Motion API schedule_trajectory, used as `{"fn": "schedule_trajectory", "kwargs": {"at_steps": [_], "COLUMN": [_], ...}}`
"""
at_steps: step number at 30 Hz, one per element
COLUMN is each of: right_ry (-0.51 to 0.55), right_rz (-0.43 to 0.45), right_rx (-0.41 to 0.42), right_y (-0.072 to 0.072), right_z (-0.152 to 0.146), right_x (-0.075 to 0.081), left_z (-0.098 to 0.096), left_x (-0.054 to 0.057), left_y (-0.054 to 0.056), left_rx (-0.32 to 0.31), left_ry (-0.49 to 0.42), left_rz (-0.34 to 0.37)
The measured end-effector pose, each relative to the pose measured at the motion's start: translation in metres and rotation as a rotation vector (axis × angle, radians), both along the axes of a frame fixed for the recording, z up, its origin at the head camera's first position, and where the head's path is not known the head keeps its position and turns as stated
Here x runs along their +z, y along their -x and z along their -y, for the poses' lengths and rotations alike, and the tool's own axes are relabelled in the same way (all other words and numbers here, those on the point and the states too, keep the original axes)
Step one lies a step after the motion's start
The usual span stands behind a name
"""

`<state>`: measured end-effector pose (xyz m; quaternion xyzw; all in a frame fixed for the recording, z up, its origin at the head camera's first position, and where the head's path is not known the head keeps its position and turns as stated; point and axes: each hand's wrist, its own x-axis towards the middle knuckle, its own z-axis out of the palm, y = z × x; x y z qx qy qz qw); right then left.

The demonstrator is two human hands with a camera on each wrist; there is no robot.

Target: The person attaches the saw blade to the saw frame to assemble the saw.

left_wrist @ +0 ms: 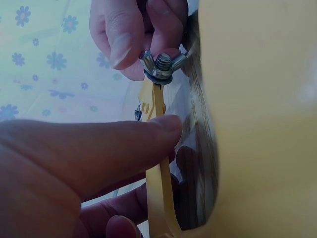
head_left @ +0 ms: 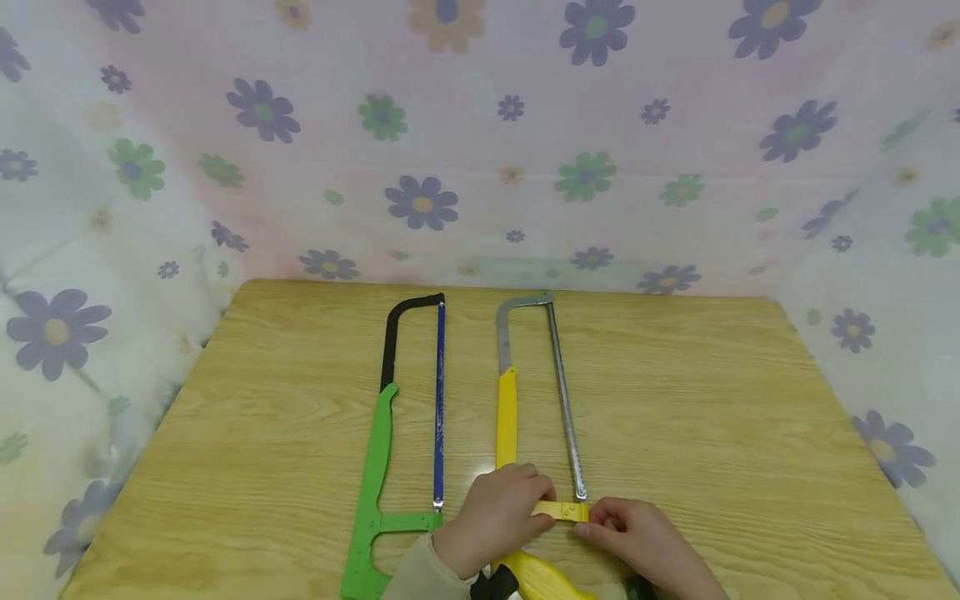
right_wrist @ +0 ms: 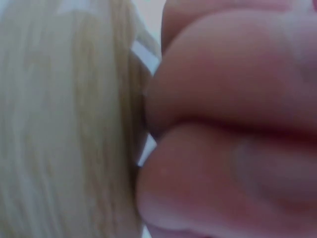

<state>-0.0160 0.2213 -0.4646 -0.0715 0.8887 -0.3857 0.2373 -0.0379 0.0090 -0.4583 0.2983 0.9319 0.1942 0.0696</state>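
Note:
A yellow-handled hacksaw [head_left: 507, 417] with a grey front frame lies on the table, its handle toward the person. My left hand [head_left: 498, 512] grips the yellow crosspiece [head_left: 562, 510] between thumb and fingers. At the outer end of that crosspiece, my right hand [head_left: 637, 533] pinches a metal wing nut [left_wrist: 162, 67], which shows on its threaded stud in the left wrist view. The grey blade [head_left: 566, 400] runs from the frame's far tip down to the crosspiece end. Curled fingers [right_wrist: 213, 79] fill the right wrist view and hide the nut there.
To the left lies a green hacksaw [head_left: 375, 467] with a black front frame and a blue blade [head_left: 439, 392]. Both saws rest on a wood-grain table [head_left: 720, 400]. Flower-patterned cloth [head_left: 480, 150] rises behind the table and at both sides.

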Motion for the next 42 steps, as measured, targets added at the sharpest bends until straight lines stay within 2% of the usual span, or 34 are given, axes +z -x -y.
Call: {"fn": "schedule_trajectory", "kwargs": {"at_steps": [3,8,27,42], "right_ry": [-0.001,-0.02,0.037,0.056], "right_rz": [0.032,0.026,0.057,0.104], "right_rx": [-0.013,-0.006,0.041,0.039], "right_y": [0.0002,0.0001,0.0019,0.0073], "right_z": [-0.0008,-0.0013,-0.0048,-0.0056], "right_x": [0.0002,0.0003,0.0022,-0.0053], "left_z": [-0.0018,-0.0025,0.0002,-0.0036], "left_x": [0.0003,0.0021,0.0045,-0.0042], "left_y": [0.0007,0.001,0.0004,0.0024], "left_rx": [-0.006,-0.01,-0.002,0.011], "left_ry": [-0.001,0.006,0.022,0.055], "left_rz": [0.0,-0.012,-0.017,0.0]}}
